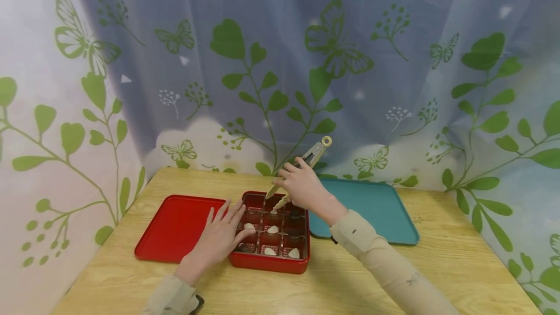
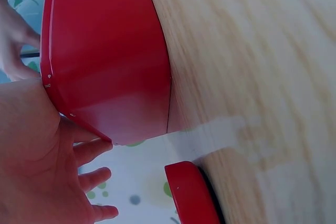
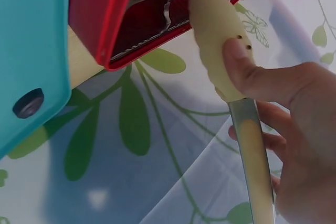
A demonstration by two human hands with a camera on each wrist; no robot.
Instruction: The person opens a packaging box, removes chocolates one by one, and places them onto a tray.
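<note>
A red box [image 1: 269, 262] with a clear divided insert stands on the table. Small whitish pieces [image 1: 273, 229] lie in several of its compartments. My right hand [image 1: 302, 186] grips a pair of tongs [image 1: 314, 152] above the far part of the box, their pale scalloped tips pointing down and apart. In the right wrist view the thumb presses beside a tip [image 3: 218, 30]; whether anything sits between the tips is hard to tell. Fingers spread and fairly straight, my left hand [image 1: 218, 237] rests on the left rim of the box. The left wrist view shows its fingers [image 2: 94, 151] along the box's edge.
To the left lies a flat red tray [image 1: 175, 230], partly under my left forearm and hand. A teal tray [image 1: 369, 210] lies right of the box, behind my right forearm. A patterned curtain [image 1: 271, 125] hangs behind the wooden table [image 1: 341, 276].
</note>
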